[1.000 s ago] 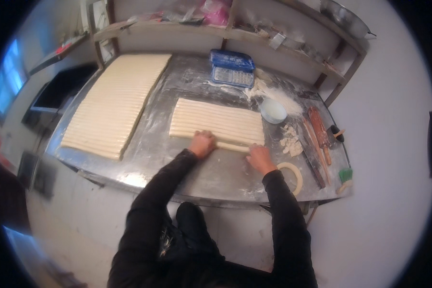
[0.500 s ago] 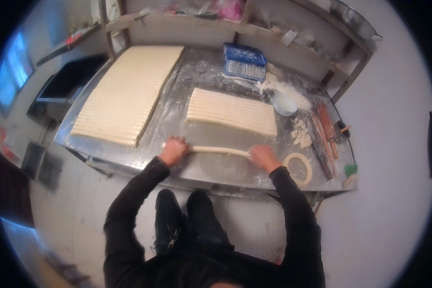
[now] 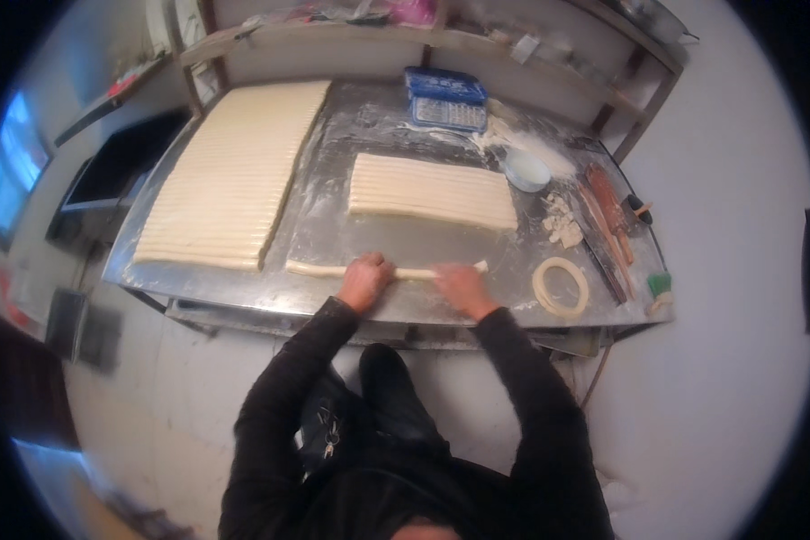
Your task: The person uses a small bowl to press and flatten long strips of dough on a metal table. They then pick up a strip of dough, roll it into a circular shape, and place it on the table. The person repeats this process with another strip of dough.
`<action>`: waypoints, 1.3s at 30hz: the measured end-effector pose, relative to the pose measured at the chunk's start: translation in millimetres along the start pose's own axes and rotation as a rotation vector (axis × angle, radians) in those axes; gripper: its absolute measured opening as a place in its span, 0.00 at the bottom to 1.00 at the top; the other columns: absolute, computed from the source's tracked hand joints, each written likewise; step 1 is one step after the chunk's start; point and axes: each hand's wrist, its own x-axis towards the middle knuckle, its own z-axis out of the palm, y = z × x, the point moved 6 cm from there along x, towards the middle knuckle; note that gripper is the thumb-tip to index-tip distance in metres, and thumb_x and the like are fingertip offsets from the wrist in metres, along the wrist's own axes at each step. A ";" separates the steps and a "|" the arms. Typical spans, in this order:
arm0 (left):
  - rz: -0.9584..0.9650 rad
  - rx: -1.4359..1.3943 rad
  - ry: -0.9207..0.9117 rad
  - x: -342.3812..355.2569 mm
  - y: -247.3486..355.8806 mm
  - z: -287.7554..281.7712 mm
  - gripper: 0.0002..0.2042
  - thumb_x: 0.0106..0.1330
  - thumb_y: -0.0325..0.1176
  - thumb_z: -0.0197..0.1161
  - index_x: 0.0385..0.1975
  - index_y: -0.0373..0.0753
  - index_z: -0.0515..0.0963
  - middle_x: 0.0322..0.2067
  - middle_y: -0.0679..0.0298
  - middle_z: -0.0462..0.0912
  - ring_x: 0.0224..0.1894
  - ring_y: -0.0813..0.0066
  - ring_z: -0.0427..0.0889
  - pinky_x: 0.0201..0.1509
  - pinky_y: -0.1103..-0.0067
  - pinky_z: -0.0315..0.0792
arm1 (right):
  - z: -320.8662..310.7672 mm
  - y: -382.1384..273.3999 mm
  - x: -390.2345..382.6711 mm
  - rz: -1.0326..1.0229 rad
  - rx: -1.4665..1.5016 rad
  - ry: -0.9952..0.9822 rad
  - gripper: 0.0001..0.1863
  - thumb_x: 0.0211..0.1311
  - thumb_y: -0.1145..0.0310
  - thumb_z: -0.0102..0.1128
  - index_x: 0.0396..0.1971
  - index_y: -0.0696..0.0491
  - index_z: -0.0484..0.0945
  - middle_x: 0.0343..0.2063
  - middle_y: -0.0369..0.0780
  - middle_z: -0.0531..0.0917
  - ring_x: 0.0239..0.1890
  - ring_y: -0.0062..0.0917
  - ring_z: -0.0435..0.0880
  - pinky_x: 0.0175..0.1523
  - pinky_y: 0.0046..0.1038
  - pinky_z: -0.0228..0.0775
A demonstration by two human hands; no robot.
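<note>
Rolling a single strip of dough (image 3: 333, 268) into a long rope along the near edge of the floured metal table (image 3: 324, 229) appears to be the step in hand. The left hand (image 3: 366, 281) rests palm-down on the strip with fingers curled loosely over it — pressing rather than gripping. The right hand (image 3: 460, 286) lies flatter, fingers nearly straight, covering the strip a little further toward the table's right side; neither hand closes around the dough. The strip runs parallel to the near edge, its left end reaching out past the left hand and its right end showing just beyond the right hand.

As a judgement, the next move calls for even downward pressure with both palms travelling outward, so the rope thins uniformly and does not tear.

Near the right corner lies a coiled ring of dough (image 3: 561, 286), with a rolling pin (image 3: 610, 211) and small dough scraps (image 3: 563, 225) behind it. At mid-table sits a block of cut dough strips (image 3: 430, 189); a larger sheet of strips (image 3: 234, 175) fills the left side. Toward the far edge stand a small round bowl (image 3: 526, 169) and a blue box (image 3: 445, 97) — below a shelf (image 3: 351, 36).
</note>
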 end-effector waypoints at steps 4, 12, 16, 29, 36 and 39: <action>0.038 0.045 0.021 -0.1 -2.4 28.0 0.08 0.58 0.36 0.67 0.28 0.39 0.81 0.32 0.56 0.77 0.41 0.53 0.77 0.44 0.61 0.72 | -33.1 43.4 -39.8 0.055 -0.188 -0.102 0.14 0.63 0.61 0.61 0.42 0.52 0.85 0.41 0.41 0.86 0.45 0.37 0.84 0.51 0.38 0.73; 0.010 -0.199 0.005 52.0 92.8 66.7 0.06 0.56 0.34 0.66 0.28 0.41 0.78 0.33 0.56 0.76 0.42 0.53 0.77 0.42 0.61 0.72 | -49.1 68.6 -60.1 0.079 -0.102 0.038 0.12 0.61 0.61 0.62 0.38 0.54 0.84 0.37 0.42 0.83 0.44 0.39 0.82 0.50 0.41 0.73; -0.018 -0.221 0.051 51.3 92.0 79.7 0.05 0.57 0.33 0.65 0.26 0.41 0.76 0.31 0.57 0.76 0.40 0.53 0.77 0.41 0.61 0.71 | -48.1 82.7 -63.8 0.171 -0.070 -0.131 0.11 0.61 0.63 0.62 0.38 0.54 0.83 0.39 0.42 0.82 0.46 0.38 0.81 0.49 0.41 0.74; -0.061 -0.072 0.011 4.7 6.1 -33.4 0.11 0.50 0.35 0.74 0.34 0.43 0.84 0.29 0.60 0.78 0.37 0.55 0.79 0.39 0.63 0.75 | -56.8 90.4 -70.4 0.195 0.004 -0.067 0.08 0.60 0.69 0.59 0.35 0.55 0.84 0.42 0.41 0.83 0.47 0.39 0.82 0.50 0.41 0.75; -0.134 -0.003 -0.011 -30.9 -53.9 -78.8 0.08 0.51 0.35 0.72 0.29 0.43 0.83 0.28 0.60 0.77 0.36 0.57 0.79 0.39 0.64 0.74 | -49.4 93.5 -69.6 0.271 -0.104 -0.179 0.11 0.62 0.69 0.57 0.39 0.55 0.84 0.48 0.42 0.83 0.50 0.40 0.82 0.53 0.41 0.75; -0.125 0.044 -0.042 -34.1 -63.4 -83.5 0.07 0.52 0.34 0.72 0.28 0.43 0.83 0.28 0.60 0.77 0.36 0.57 0.78 0.39 0.64 0.74 | -47.3 90.8 -69.9 0.246 -0.214 -0.171 0.13 0.62 0.67 0.57 0.43 0.54 0.84 0.50 0.44 0.83 0.51 0.40 0.82 0.55 0.42 0.74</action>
